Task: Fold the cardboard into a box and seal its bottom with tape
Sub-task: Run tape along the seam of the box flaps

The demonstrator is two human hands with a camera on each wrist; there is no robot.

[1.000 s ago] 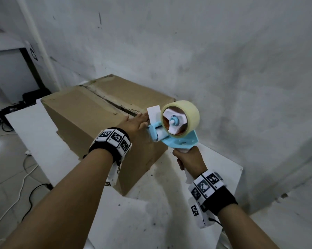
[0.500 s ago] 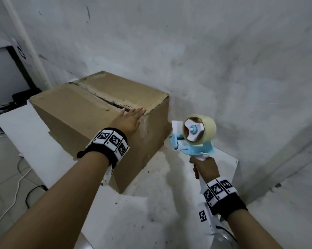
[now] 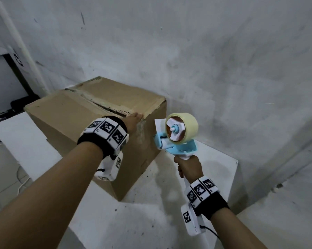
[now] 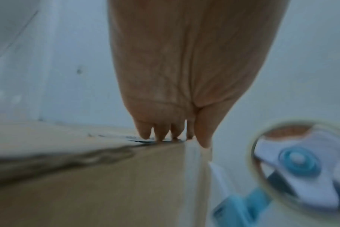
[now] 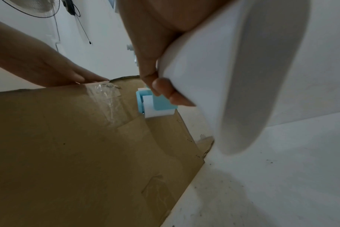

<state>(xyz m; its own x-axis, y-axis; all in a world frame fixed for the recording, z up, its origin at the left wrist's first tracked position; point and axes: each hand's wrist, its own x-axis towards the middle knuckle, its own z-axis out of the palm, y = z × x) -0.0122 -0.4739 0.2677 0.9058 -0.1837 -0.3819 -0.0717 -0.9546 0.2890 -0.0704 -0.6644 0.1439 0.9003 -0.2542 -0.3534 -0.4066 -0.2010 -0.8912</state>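
Note:
A brown cardboard box (image 3: pixel 65 121) stands on the white table (image 3: pixel 214 169) with its flaps folded flat on top and a rough seam (image 3: pixel 104 106) between them. My left hand (image 3: pixel 133 119) lies flat on the near right end of the top, fingers straight, at the seam's end (image 4: pixel 161 139). A strip of clear tape (image 5: pixel 107 104) runs down the box's side below those fingers. My right hand (image 3: pixel 187 167) grips the white handle (image 5: pixel 213 76) of a blue tape dispenser (image 3: pixel 178 142) holding a roll of clear tape (image 3: pixel 184 126), just right of the box, not touching it.
A grey-white wall (image 3: pixel 205 60) rises close behind the box and table. The table's right edge (image 3: pixel 237 177) drops off near my right wrist. Cables (image 3: pixel 20 178) lie on the tiled floor at the left. A dark unit (image 3: pixel 6 83) stands at the far left.
My right hand pulled the dispenser down and away from the box's top edge, then held it beside the box. My left hand slid forward and lies flat on the top edge.

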